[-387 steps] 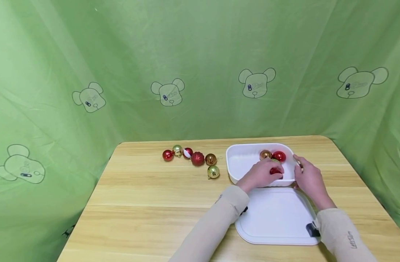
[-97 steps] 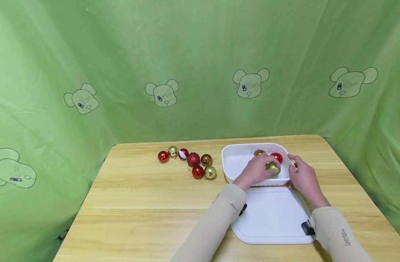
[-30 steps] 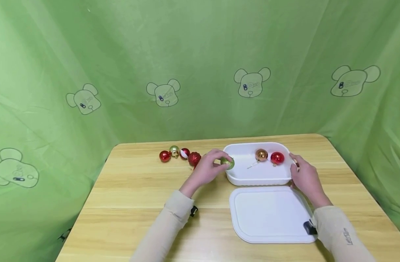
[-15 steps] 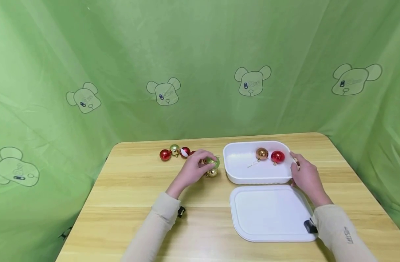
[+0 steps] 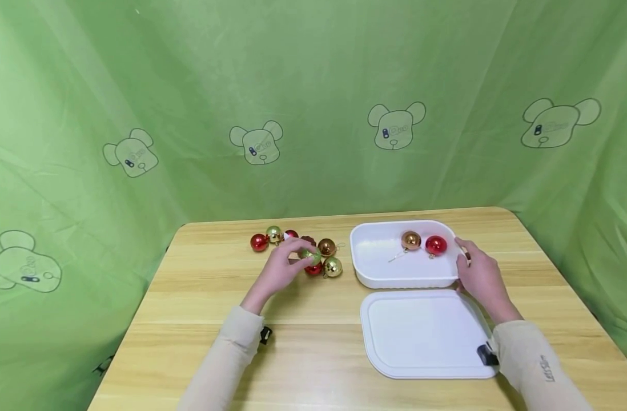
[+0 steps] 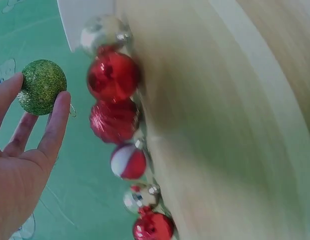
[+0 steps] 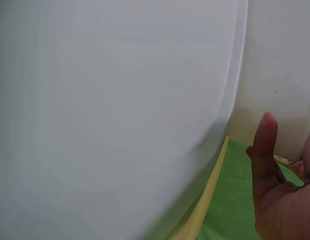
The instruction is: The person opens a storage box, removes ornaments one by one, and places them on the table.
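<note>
My left hand pinches a green glitter Christmas ball between thumb and fingertips, held above the row of baubles on the table. Below and beside it lie a shiny red bauble, a gold bauble and a bronze bauble. At the right end of a white plastic box, my right hand grips the rim and wall. Inside that box sit a copper-coloured bauble with a white string and a red bauble.
Further left in the row are a red bauble, a green-gold one and a red-and-white one. A white lid lies flat in front of the box. Green cloth hangs behind the wooden table.
The green glitter ball was lifted out of the box and carried left over the baubles by my left hand. Earlier, a red bauble left the box and joined the row. My right hand stays on the box.
</note>
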The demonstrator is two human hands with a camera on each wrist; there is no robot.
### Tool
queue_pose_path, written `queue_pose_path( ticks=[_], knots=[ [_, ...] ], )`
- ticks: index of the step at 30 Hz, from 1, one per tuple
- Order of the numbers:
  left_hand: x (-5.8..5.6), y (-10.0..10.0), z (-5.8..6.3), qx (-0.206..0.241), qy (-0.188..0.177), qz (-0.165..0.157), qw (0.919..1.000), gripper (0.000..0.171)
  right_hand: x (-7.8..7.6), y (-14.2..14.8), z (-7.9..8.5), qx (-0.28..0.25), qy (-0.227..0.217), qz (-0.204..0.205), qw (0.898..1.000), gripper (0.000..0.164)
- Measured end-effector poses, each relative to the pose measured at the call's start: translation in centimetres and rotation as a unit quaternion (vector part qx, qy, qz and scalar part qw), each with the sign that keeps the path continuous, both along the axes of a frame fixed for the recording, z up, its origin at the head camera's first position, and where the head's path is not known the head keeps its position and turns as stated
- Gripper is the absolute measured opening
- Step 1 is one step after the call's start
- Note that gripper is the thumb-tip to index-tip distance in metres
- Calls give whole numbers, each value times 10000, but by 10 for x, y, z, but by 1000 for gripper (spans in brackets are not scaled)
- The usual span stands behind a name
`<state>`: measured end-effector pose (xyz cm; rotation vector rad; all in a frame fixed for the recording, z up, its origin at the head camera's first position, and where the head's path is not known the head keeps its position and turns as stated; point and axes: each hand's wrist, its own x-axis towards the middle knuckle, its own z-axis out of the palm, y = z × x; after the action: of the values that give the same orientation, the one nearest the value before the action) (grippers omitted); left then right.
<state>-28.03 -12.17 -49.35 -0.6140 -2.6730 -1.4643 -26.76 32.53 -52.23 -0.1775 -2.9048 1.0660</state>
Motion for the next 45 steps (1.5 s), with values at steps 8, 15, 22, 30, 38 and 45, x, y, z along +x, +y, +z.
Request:
queue_pose_path(
  ticks=[8, 15, 22, 30, 38, 45],
  knots=[
    [1, -16, -5, -73, -60, 290, 9995, 20, 0, 1, -1, 10, 47, 19, 10000, 56],
    [-4, -26, -13, -96, -97, 427, 9990, 21, -1, 1, -1, 53, 14, 1, 10000, 55],
    [-7, -34, -19, -103, -213, 458, 9987, 22, -1, 2, -2, 68, 67, 16, 10000, 55],
    [-11, -39, -25, -294, -268, 423, 9983, 22, 0, 2, -2, 57, 14, 2, 10000, 56],
    [-13, -37, -28, -536, -357, 362, 9973, 22, 1, 2, -3, 38, 93, 49, 9999, 55],
    [-13, -36, -29, -672, -545, 333, 9957, 24, 0, 3, -2, 43, 90, 30, 9999, 56]
  ],
)
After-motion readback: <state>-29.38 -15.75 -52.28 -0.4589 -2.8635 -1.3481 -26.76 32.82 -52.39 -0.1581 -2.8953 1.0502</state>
